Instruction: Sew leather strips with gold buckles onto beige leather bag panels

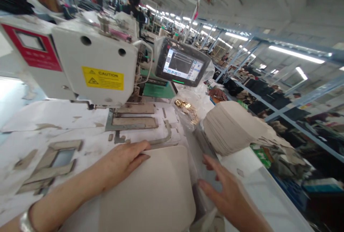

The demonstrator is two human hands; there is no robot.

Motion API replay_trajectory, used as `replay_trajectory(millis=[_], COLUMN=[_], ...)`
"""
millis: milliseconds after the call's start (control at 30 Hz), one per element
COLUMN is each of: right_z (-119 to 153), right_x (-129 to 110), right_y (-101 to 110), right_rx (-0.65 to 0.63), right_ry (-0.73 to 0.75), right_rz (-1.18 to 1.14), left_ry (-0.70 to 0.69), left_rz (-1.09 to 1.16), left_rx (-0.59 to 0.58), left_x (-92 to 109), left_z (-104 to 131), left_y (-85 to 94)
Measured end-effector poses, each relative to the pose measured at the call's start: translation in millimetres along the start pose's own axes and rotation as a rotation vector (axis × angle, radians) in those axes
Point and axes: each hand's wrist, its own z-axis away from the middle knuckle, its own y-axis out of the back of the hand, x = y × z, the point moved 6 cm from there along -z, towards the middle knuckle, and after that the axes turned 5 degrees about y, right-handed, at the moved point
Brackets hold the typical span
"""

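A beige panel with rounded corners lies in front of the sewing machine. My left hand pinches its upper left edge between thumb and fingers. Just right of the panel, my right hand is held with thumb and fingers apart and nothing between them. Beyond it stands a thick stack of beige pieces. A metal clamp frame sits under the machine head, behind my left hand.
A plastic bag of gold-coloured metal fittings lies behind the panel. The control screen stands beside the machine. At left is a taped template with a square opening. A person is in the background.
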Motion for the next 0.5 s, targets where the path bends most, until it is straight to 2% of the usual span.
replay_trajectory(millis=[100, 167, 267, 333, 400, 500], right_z=[-9, -24, -54, -74, -96, -135], right_x=[-34, -33, -8, 11, 23, 19], right_y=[-42, -51, -44, -35, -30, -38], right_rx=[-0.14, -0.123, -0.081, -0.096, -0.146, -0.202], right_ry=[0.06, -0.001, -0.164, -0.26, -0.316, -0.295], right_rz=[-0.262, -0.404, -0.603, -0.648, -0.616, -0.58], left_ry=[0.015, 0.015, -0.038, -0.104, -0.161, -0.199], left_rz=[-0.003, -0.043, -0.199, -0.314, -0.355, -0.334], left_rx=[0.007, 0.076, 0.315, 0.407, 0.38, 0.305], left_x=[-1, -5, -8, -7, -4, -3], left_z=[-3, -3, 6, 14, 20, 26], left_y=[-3.9, -4.5, 2.1, 2.4, -3.5, -14.0])
